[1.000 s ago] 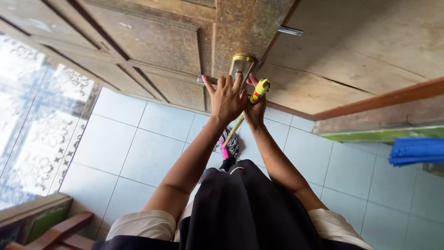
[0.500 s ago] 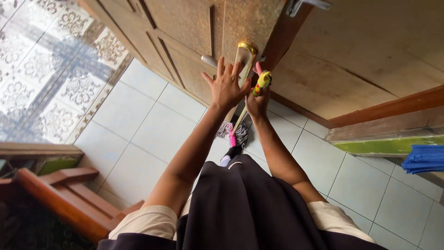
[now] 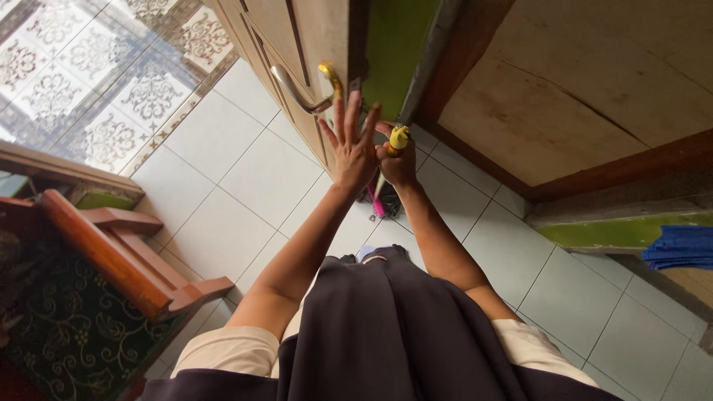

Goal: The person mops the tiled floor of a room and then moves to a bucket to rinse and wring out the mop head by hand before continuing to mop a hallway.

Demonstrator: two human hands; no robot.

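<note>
White tiled floor (image 3: 245, 186), wooden door (image 3: 312, 37) ajar. Our left hand (image 3: 353, 152) splayed flat beside the edge; right hand (image 3: 397, 163) fisted round yellow-topped stick (image 3: 398, 138) — light, stiff, we judge; hold near top.

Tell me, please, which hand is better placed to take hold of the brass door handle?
Left, probably. The left hand is open and holds nothing, its fingers spread just below the brass door handle. The right hand is wrapped around a yellow-tipped stick and sits farther from the handle.
</note>
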